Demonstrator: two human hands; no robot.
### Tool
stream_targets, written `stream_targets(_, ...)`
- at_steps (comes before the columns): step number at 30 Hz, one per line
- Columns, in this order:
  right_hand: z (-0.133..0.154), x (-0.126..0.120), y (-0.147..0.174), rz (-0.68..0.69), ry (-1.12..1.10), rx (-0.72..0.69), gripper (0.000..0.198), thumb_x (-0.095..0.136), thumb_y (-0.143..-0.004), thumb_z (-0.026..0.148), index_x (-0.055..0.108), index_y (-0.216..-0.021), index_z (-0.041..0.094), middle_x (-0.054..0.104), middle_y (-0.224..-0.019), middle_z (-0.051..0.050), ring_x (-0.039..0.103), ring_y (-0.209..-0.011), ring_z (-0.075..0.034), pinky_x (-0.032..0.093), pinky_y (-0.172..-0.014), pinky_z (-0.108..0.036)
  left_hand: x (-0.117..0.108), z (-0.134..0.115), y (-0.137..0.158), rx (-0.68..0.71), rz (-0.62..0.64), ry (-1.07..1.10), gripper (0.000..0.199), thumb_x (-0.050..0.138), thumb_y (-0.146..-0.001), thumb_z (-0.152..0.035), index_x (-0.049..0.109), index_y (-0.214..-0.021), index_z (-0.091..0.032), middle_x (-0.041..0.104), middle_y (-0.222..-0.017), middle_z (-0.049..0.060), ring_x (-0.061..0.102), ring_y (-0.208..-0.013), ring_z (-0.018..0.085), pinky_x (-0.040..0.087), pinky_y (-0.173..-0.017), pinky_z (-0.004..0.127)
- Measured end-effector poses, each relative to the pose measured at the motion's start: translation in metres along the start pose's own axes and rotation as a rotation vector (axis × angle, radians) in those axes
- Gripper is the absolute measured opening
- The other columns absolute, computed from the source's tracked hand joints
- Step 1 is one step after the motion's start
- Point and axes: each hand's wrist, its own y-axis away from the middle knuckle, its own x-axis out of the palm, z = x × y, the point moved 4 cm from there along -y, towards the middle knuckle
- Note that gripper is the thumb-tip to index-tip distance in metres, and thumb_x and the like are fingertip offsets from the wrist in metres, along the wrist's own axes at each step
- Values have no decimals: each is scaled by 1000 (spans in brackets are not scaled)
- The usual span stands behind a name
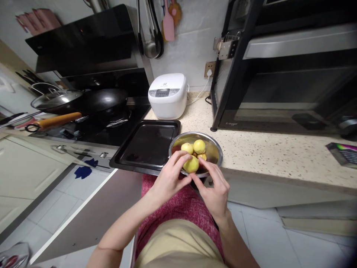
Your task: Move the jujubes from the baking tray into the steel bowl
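Over a steel bowl (219,153) at the counter's front edge, my two hands hold a round yellow-green fruit (191,165) between them. My left hand (172,175) has its fingers bent over the fruit's left side, with the thumb below. On the other side, my right hand (214,188) pinches in with index finger and thumb at the fruit's edge. Behind it in the bowl lie a pale yellow fruit (187,148) and another yellow fruit (199,146). A smaller yellow piece (202,156) is partly hidden by my fingers and the front fruit. The fruit's exact kind is unclear.
A black baking tray (145,145) lies left of the bowl, its front edge overhanging the counter. Behind stands a white rice cooker (168,96). A wok (104,100) with a wooden handle (57,121) sits on the stove. At right is a large black oven (290,85).
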Motion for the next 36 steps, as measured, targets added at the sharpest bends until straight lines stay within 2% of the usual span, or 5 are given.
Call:
stream_targets(8,-10,7,-13,56,26,196,33,73,-90,28,70,-123,23,76,-117,-8,74,-105,-24,61,-96,-40,20,3,8,-85,-35,83,47,60,-99,-19,49,-144,-25,56,-140,14,57,-136,27,49,-116,46)
stream_targets(13,-22,8,-20,5,113,233,33,74,-89,31,70,-120,21,76,-114,-10,75,-98,-24,64,-89,-40,17,10,14,-160,56,-12,78,70,-95,-41,29,-161,-29,36,-165,17,35,-156,33,36,-126,56)
stream_targets(17,-24,12,-22,32,101,285,30,73,-89,32,71,-118,22,74,-113,-10,74,-93,-24,64,-85,-40,23,15,19,-111,141,-152,95,71,-92,-53,17,-166,-28,26,-171,19,24,-160,35,28,-128,61)
stream_targets(23,-23,17,-22,74,52,334,29,71,-91,32,70,-118,23,72,-115,-10,73,-97,-25,64,-84,-40,31,16,20,-72,111,-230,85,62,-100,-45,14,-167,-25,27,-171,21,24,-161,32,33,-126,57)
stream_targets(36,-21,11,-22,68,95,298,28,68,-94,34,70,-120,23,73,-115,-10,72,-102,-25,62,-89,-42,33,15,21,-18,125,-304,90,64,-99,-39,8,-168,-20,29,-170,22,22,-161,31,32,-127,56)
